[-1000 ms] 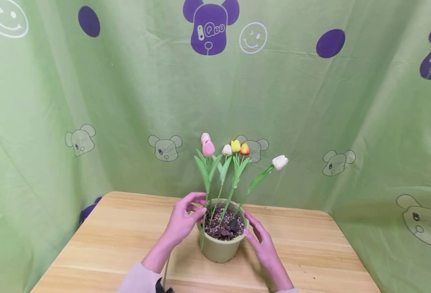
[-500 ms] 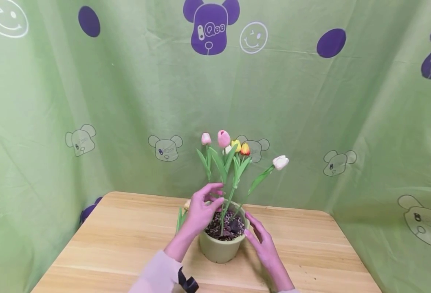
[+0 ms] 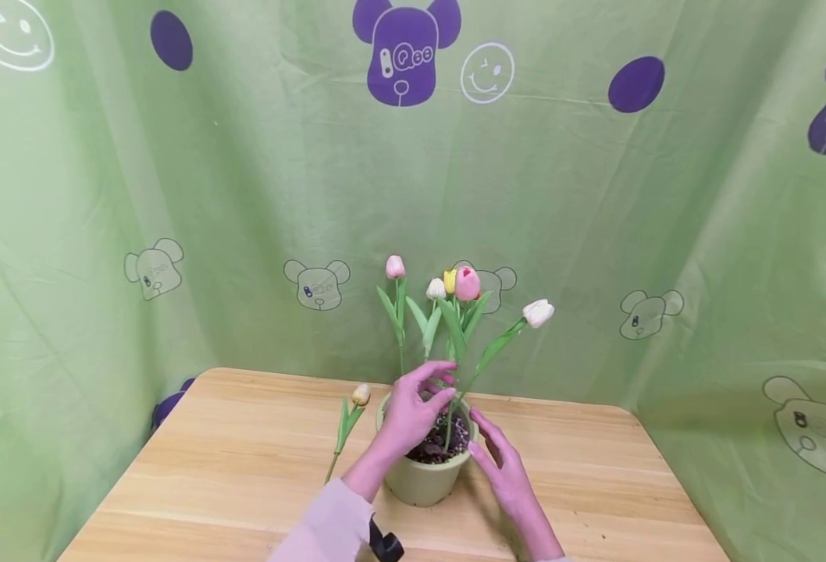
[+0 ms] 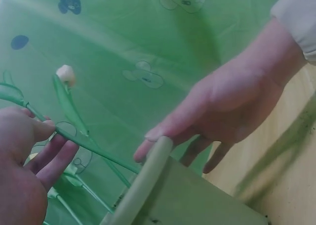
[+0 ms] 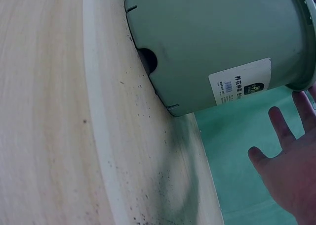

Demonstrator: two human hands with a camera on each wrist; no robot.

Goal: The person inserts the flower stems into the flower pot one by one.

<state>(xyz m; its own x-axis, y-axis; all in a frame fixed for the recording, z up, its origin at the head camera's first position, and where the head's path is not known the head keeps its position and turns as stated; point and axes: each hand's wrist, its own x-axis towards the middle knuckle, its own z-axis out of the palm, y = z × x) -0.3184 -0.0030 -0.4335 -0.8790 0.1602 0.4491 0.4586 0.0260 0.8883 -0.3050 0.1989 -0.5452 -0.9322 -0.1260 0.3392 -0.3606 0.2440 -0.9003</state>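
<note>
My left hand (image 3: 413, 410) pinches the green stem (image 4: 94, 148) of an artificial pink tulip (image 3: 467, 283) between thumb and fingers. The stem's lower end stands in the dark soil (image 3: 441, 449) of a pale green flower pot (image 3: 420, 482). My right hand (image 3: 504, 468) holds the pot's rim on the right side, thumb and forefinger at the edge; its other fingers spread beside the pot in the right wrist view. Around the pink tulip stand a light pink tulip (image 3: 395, 267), a white one (image 3: 436, 289), a yellow one (image 3: 450, 281) and a leaning white one (image 3: 538, 313).
A cream-yellow tulip (image 3: 361, 395) lies on the wooden table (image 3: 244, 468) left of the pot, its lower stem hidden by my left arm. Soil crumbs (image 5: 140, 217) dot the tabletop. A printed green curtain (image 3: 279, 179) surrounds the table.
My left hand has moved right across the pot with the pink tulip, whose stem now stands farther right in the soil. The cream-yellow tulip has come into sight. The right hand has stayed put.
</note>
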